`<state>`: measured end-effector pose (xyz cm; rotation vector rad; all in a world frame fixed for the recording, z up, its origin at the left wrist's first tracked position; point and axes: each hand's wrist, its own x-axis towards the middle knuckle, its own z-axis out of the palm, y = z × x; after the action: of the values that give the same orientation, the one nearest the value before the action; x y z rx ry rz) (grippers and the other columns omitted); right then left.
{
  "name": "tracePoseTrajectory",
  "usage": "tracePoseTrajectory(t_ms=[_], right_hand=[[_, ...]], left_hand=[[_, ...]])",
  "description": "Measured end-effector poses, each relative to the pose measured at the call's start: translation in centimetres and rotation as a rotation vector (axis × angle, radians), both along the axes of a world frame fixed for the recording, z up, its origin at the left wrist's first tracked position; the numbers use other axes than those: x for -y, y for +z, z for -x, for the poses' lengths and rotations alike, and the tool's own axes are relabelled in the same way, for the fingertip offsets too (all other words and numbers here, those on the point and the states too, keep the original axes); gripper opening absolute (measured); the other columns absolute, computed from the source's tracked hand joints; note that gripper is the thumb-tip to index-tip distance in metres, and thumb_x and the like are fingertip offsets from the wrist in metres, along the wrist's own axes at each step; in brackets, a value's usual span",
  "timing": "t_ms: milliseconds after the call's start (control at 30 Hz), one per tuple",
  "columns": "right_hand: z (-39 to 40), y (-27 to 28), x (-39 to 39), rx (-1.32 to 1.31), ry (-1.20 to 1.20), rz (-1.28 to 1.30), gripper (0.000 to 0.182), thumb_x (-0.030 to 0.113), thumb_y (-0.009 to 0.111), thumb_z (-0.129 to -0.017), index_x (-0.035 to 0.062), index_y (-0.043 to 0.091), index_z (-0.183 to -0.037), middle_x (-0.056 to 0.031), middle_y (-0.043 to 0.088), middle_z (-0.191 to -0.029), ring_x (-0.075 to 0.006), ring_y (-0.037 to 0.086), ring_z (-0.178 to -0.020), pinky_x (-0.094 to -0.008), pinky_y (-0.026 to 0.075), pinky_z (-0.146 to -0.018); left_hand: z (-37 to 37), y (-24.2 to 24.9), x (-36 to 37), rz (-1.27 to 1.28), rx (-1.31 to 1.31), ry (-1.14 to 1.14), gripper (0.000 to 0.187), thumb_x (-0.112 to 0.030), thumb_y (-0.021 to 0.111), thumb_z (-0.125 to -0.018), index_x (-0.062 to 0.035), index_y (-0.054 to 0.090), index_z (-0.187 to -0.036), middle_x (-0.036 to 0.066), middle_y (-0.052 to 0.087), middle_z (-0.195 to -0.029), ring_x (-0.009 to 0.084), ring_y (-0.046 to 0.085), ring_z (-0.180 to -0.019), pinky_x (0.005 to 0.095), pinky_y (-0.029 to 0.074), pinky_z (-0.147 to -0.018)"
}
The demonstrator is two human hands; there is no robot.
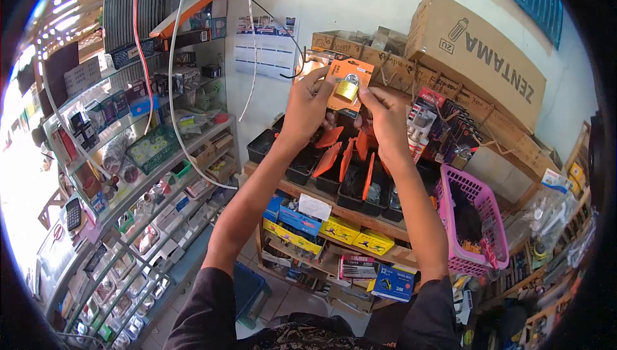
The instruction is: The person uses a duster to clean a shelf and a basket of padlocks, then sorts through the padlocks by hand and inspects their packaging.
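Note:
Between both hands, a brass padlock (348, 88) with a silver shackle is held up on its orange backing card (361, 69). My left hand (308, 106) grips the card's left edge, with the thumb on its front. On the opposite side, my right hand (385, 113) pinches the right edge near the padlock body. Below the hands, black bins (302, 171) stand in a row on a wooden shelf. Several orange-and-black packages (328, 159) stick up out of the bins.
To the right stands a pink plastic basket (479, 189) with dark items inside. A large cardboard box (479, 54) sits on a high shelf. On the left is a glass display case (128, 151) of small goods. Yellow boxes (340, 229) fill the shelf underneath, and cables (172, 61) hang at left.

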<state>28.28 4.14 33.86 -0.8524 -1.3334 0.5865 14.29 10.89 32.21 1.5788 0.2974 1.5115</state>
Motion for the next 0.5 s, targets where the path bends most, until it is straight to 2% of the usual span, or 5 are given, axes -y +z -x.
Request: tracePoseTrajectory(t_ms=[233, 500], right_hand=[[-0.2, 0.4, 0.1, -0.016, -0.001, 0.078, 0.026, 0.02, 0.058, -0.095, -0.0029, 0.068, -0.09, -0.0009, 0.061, -0.069, -0.0077, 0.056, -0.052, -0.0232, 0.042, -0.047], [-0.9, -0.8, -1.8, 0.003, 0.009, 0.074, 0.026, 0.021, 0.059, -0.094, -0.0014, 0.067, -0.084, -0.0022, 0.061, -0.061, -0.0084, 0.056, -0.049, -0.023, 0.039, -0.045]], left_hand=[[0.1, 0.3, 0.7, 0.051, 0.024, -0.008, 0.035, -0.019, 0.05, -0.099, 0.0043, 0.054, -0.125, 0.004, 0.062, -0.067, 0.007, 0.052, -0.043, 0.021, 0.042, -0.038], [0.0, -0.4, -0.1, 0.074, -0.019, 0.012, 0.034, -0.019, 0.049, -0.099, 0.0042, 0.055, -0.123, 0.003, 0.062, -0.069, 0.0066, 0.054, -0.045, 0.0203, 0.04, -0.039]])
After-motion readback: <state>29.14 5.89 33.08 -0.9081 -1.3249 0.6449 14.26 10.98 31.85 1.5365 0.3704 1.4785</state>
